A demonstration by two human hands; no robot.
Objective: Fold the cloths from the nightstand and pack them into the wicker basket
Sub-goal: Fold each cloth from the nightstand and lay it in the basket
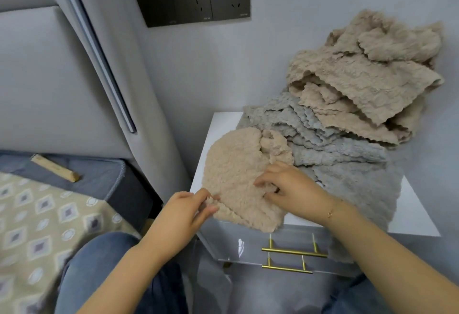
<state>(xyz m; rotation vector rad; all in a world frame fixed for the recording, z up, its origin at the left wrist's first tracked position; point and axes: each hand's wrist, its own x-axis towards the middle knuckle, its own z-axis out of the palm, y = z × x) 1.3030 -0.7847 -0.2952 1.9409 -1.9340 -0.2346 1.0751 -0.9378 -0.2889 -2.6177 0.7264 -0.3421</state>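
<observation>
beige cloth (236, 164) between both hands (pinched)

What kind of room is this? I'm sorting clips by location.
Most likely a bedroom: a padded grey headboard meets a bed with a patterned cover, and beside it stands a white nightstand piled with cloths.

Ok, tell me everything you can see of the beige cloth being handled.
The beige cloth is fluffy, fleece-like and roughly rounded, with a wavy hem. It lies crumpled and not yet folded on the front left of the white nightstand, its near edge hanging over the front. The left hand pinches its near left edge; the right hand grips its right side. Its far right side rests against a grey cloth.
</observation>
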